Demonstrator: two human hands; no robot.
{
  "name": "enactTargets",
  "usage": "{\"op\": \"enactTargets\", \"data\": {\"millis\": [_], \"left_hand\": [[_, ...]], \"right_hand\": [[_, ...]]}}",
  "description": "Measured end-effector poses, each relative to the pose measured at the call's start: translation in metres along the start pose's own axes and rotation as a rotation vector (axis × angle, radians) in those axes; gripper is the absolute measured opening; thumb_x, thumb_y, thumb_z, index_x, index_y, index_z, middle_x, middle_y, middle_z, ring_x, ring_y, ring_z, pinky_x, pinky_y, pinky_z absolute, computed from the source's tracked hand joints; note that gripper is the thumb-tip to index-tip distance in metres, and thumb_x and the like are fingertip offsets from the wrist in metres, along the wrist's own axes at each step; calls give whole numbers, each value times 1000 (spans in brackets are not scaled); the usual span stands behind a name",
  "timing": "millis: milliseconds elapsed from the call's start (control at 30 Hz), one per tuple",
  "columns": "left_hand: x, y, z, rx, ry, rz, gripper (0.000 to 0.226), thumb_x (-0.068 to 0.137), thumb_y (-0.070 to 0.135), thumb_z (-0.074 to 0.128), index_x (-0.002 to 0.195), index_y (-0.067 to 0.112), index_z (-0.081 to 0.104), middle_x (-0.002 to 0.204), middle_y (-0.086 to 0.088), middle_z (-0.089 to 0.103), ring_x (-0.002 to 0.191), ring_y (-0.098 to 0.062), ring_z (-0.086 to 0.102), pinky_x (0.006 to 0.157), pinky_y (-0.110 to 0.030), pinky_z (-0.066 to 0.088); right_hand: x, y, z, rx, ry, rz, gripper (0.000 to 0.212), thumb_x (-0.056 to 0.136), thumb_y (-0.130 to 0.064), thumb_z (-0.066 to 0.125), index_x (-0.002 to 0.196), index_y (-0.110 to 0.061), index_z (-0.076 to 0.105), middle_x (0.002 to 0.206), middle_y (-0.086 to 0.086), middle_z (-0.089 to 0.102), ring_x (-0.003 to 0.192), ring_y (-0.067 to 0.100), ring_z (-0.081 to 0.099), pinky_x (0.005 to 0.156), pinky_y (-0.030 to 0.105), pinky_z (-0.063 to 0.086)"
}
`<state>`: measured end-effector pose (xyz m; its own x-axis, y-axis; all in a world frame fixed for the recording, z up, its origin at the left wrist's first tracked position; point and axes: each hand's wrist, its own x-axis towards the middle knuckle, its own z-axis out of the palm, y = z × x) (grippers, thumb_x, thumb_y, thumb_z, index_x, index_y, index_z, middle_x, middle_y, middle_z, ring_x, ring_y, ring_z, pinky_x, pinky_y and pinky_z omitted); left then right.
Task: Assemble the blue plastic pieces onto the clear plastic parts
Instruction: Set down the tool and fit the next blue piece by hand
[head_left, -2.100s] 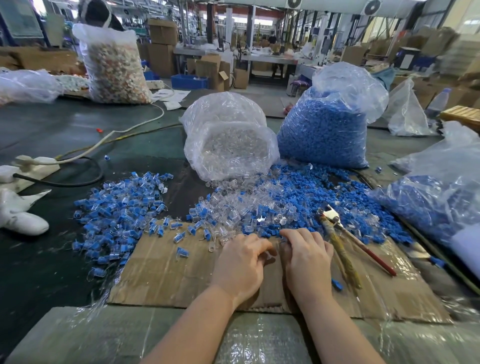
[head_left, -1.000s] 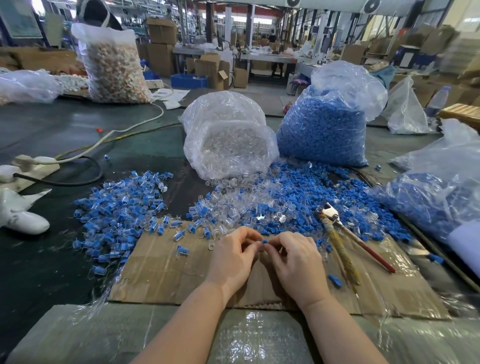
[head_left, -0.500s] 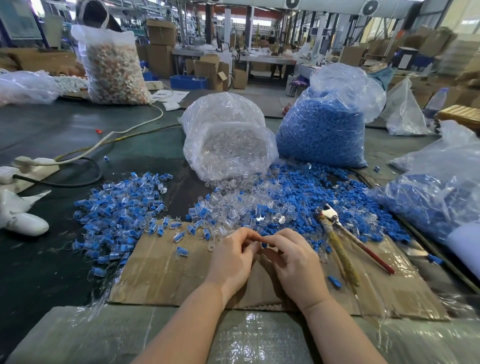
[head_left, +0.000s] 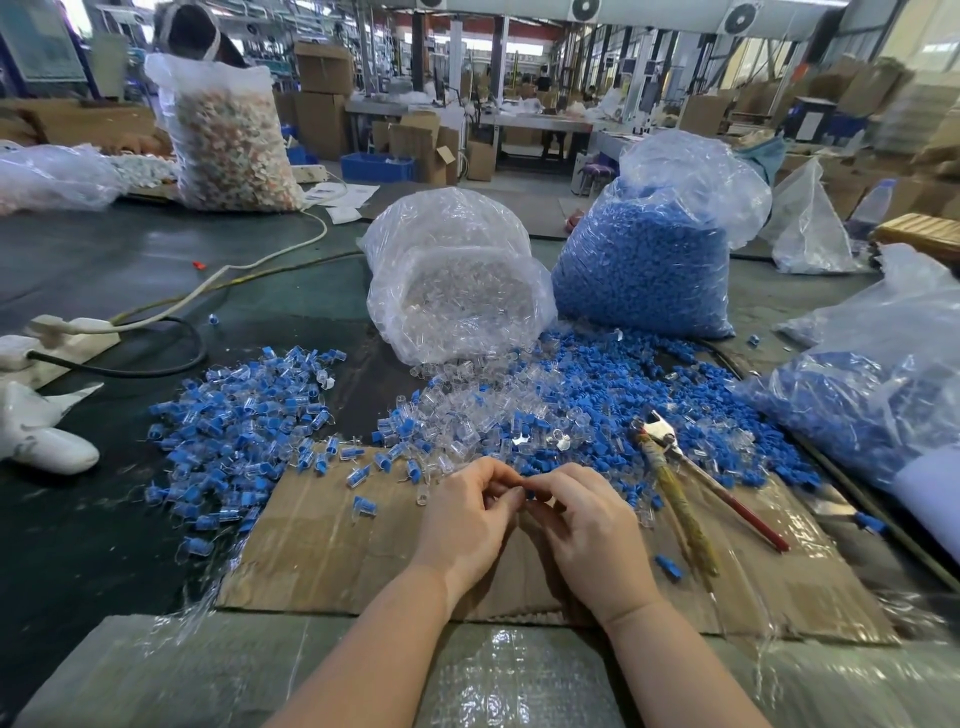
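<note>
My left hand (head_left: 467, 519) and my right hand (head_left: 582, 519) meet fingertip to fingertip above the cardboard sheet (head_left: 322, 551). A small blue piece (head_left: 529, 493) shows between the fingertips of both hands; the clear part is mostly hidden inside my left fingers. Loose clear parts (head_left: 467, 415) and loose blue pieces (head_left: 623, 384) lie heaped just beyond my hands. A pile of joined blue-and-clear parts (head_left: 239, 415) spreads out to the left.
A bag of clear parts (head_left: 457, 280) and a bag of blue pieces (head_left: 649, 260) stand behind the heaps. Another blue-filled bag (head_left: 872, 395) lies at the right. Pliers and a red-handled tool (head_left: 701, 478) rest on the cardboard. A power strip and cables (head_left: 72, 332) lie left.
Both hands lifted off the cardboard and drew together. The fingertips now press closer around the small blue piece than half a second ago.
</note>
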<state>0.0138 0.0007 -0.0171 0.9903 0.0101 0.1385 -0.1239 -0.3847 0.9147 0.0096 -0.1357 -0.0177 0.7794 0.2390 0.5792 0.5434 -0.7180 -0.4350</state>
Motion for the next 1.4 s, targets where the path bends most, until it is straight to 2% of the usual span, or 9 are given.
{"op": "enactTargets", "data": {"millis": [67, 200, 367, 833, 1033, 1100, 1200, 1300, 1400], "left_hand": [[0, 0, 0, 9, 10, 5, 17, 85, 13, 65, 78, 28, 61, 74, 3, 65, 69, -12, 61, 67, -21, 49], [1, 1, 0, 19, 14, 4, 9, 85, 14, 64, 83, 22, 63, 77, 1, 67, 74, -14, 64, 71, -25, 53], [1, 1, -1, 16, 1, 13, 9, 86, 12, 64, 84, 21, 63, 78, 1, 67, 74, -12, 64, 71, -23, 53], [0, 2, 0, 6, 6, 23, 10, 85, 14, 65, 82, 23, 63, 76, 4, 66, 74, -12, 63, 70, -22, 52], [1, 1, 0, 10, 23, 17, 12, 84, 14, 66, 79, 23, 62, 72, 6, 64, 67, -6, 59, 62, -12, 48], [1, 0, 0, -28, 23, -1, 12, 84, 12, 66, 78, 22, 62, 71, 5, 63, 65, -4, 56, 61, -10, 46], [1, 0, 0, -30, 17, -2, 13, 85, 11, 64, 78, 22, 61, 71, 6, 60, 62, 4, 53, 60, -7, 43], [1, 1, -1, -35, -3, 8, 14, 86, 9, 63, 80, 21, 60, 72, 6, 59, 62, 13, 52, 58, -5, 41], [2, 1, 0, -23, -4, 12, 13, 86, 9, 62, 81, 21, 60, 74, 5, 60, 63, 11, 52, 59, -5, 42]], "right_hand": [[-1, 2, 1, -5, -1, 11, 17, 81, -27, 64, 89, -13, 70, 82, -4, 64, 76, 16, 60, 68, 31, 51], [-3, 6, 2, -20, 16, 42, 15, 76, -12, 73, 91, -13, 69, 85, -3, 66, 81, 16, 61, 72, 27, 49], [-2, 5, 2, -26, 17, 52, 12, 76, -14, 75, 86, -14, 68, 82, -5, 64, 79, 14, 60, 71, 21, 44], [-1, 5, 0, 1, 13, -3, 12, 78, -15, 71, 89, -12, 70, 81, -3, 64, 77, 15, 60, 66, 33, 54], [-1, 3, -1, -63, 17, 30, 18, 73, -10, 76, 90, -12, 70, 82, -3, 64, 78, 17, 60, 72, 35, 51], [1, 6, -5, -152, 86, 101, 22, 74, -13, 76, 95, -12, 70, 88, 0, 65, 84, 21, 61, 77, 38, 47], [6, 13, -20, -377, 93, 407, 37, 86, -30, 62, 119, -15, 59, 112, 4, 62, 104, 22, 56, 91, 40, 39], [9, 32, -41, -681, -124, 769, 57, 92, -51, 38, 138, -18, 34, 133, 10, 47, 121, 28, 44, 102, 46, 32], [7, 49, -57, -686, -379, 999, 70, 91, -62, 25, 146, -20, 17, 149, 13, 29, 135, 32, 29, 108, 57, 18]]}}
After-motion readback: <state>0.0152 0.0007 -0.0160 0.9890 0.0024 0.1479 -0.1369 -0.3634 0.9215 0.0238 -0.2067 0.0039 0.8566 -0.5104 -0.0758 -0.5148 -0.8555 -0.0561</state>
